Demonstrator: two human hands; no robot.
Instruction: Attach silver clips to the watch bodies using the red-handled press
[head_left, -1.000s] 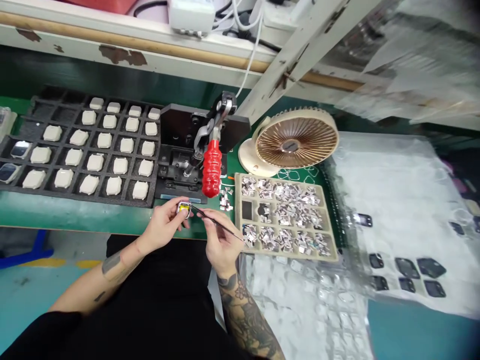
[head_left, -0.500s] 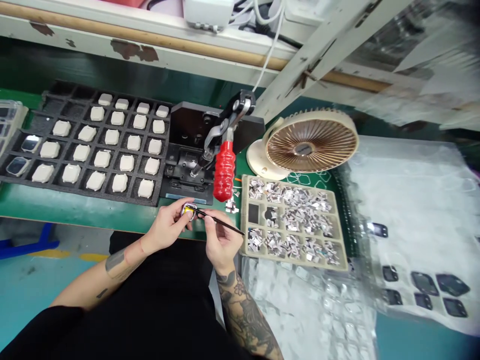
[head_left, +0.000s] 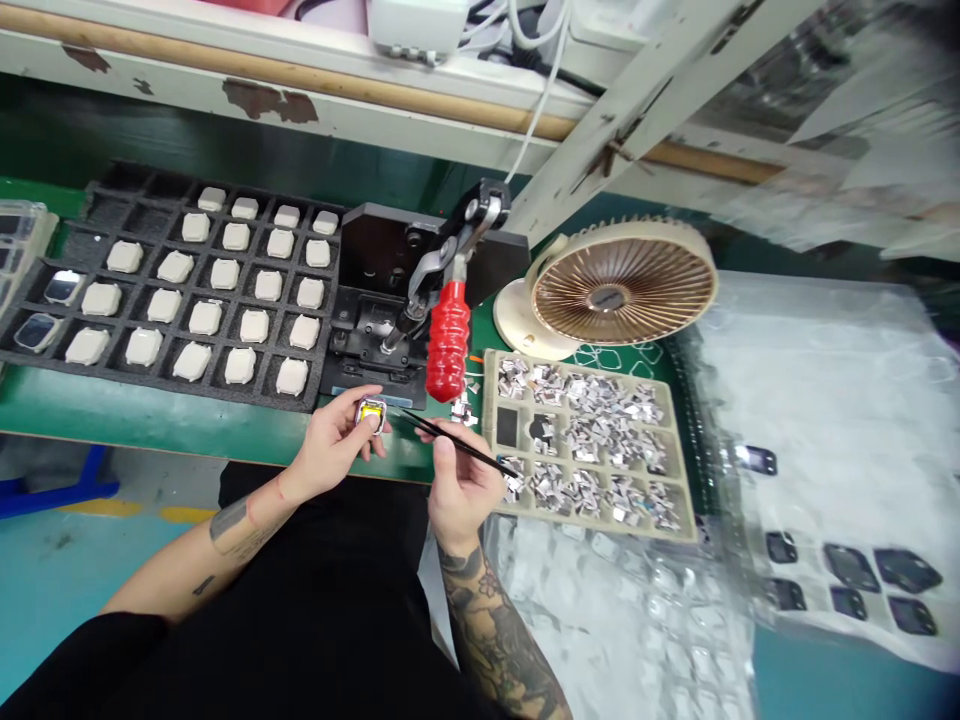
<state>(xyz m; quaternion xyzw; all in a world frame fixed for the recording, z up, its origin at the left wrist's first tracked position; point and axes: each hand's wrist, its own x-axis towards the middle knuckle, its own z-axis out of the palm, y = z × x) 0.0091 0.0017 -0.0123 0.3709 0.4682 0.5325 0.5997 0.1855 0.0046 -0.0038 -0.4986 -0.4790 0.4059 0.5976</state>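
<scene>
My left hand [head_left: 335, 440] grips a small square watch case [head_left: 370, 413] by its edges, its inside facing up with a yellow patch showing. Black tweezers [head_left: 469, 448] are pinched between the thumb and fingers of my right hand [head_left: 463, 485]. The tweezer tips point left, a short gap away from the case. Whether anything sits between the tips is too small to tell. Just beyond my hands stands a black toggle press [head_left: 382, 340] with a red ribbed handle [head_left: 448, 345].
A black foam tray [head_left: 157, 380] of pale square pieces lies left of the press. On the right is a beige compartment tray [head_left: 585, 525] full of small silvery pieces, with a fan [head_left: 622, 285] behind it. Clear plastic trays [head_left: 810, 400] with dark frames lie farther right.
My right hand has drawn back to the right, taking the tweezer tips out of the watch case. My left hand still holds the case, which has shifted slightly left.
</scene>
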